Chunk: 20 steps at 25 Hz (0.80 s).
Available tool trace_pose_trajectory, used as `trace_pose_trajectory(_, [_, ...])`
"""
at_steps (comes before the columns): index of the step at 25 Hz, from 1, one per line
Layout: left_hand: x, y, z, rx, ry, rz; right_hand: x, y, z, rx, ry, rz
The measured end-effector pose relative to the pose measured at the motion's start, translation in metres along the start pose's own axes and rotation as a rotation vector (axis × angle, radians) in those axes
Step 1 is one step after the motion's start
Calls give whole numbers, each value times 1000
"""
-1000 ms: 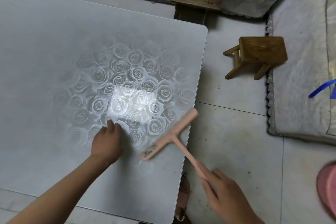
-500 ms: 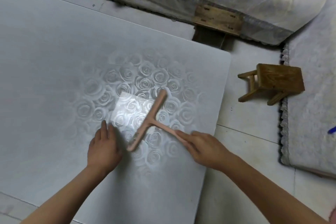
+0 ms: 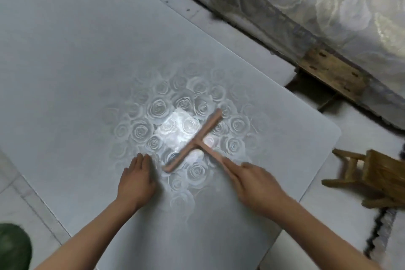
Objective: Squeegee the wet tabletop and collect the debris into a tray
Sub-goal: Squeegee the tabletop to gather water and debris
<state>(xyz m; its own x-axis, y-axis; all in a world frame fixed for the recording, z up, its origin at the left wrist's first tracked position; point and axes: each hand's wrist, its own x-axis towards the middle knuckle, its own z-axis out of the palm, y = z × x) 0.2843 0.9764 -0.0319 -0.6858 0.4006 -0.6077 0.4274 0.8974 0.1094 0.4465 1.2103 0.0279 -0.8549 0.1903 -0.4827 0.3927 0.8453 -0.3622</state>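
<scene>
A pink T-shaped squeegee [image 3: 194, 141] lies with its blade on the grey tabletop [image 3: 76, 68], over a rose pattern and a bright glare patch. My right hand [image 3: 256, 178] grips the end of its handle, to the right of the blade. My left hand [image 3: 137, 180] rests flat on the tabletop just left of the blade's near end, fingers straight. No tray and no debris are in view.
A small wooden stool [image 3: 377, 175] stands on the tiled floor right of the table. A bed with a floral cover [image 3: 317, 6] runs along the far side. A green round object [image 3: 13, 245] sits at the lower left corner.
My right hand carried the squeegee from the table's right edge inward over the rose pattern. The view swung, so the table now lies at a slant. My left hand stayed flat on the table.
</scene>
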Motion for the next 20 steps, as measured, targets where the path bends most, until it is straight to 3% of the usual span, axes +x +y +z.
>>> trace_pose_trajectory(2, [0, -1, -6, -115, 61, -46, 52, -26, -14, 15, 4, -107])
trace_pose_trajectory(5, [0, -11, -7, -104, 125, -92, 41, 13, -50, -36, 19, -226])
trace_pose_trajectory(9, [1, -27, -2, -84, 145, -225, 3, 47, -66, -141, -136, -179])
trace_pose_trajectory(15, [1, -70, 1, -178, 258, -191, 139, -84, -32, -88, -32, -329])
trace_pose_trajectory(18, [12, -122, -16, -141, 252, -205, 134, -64, -63, -105, -18, -364])
trace_pose_trajectory(20, [24, -154, -28, -127, 243, -224, 112, -47, -79, -143, -100, -261])
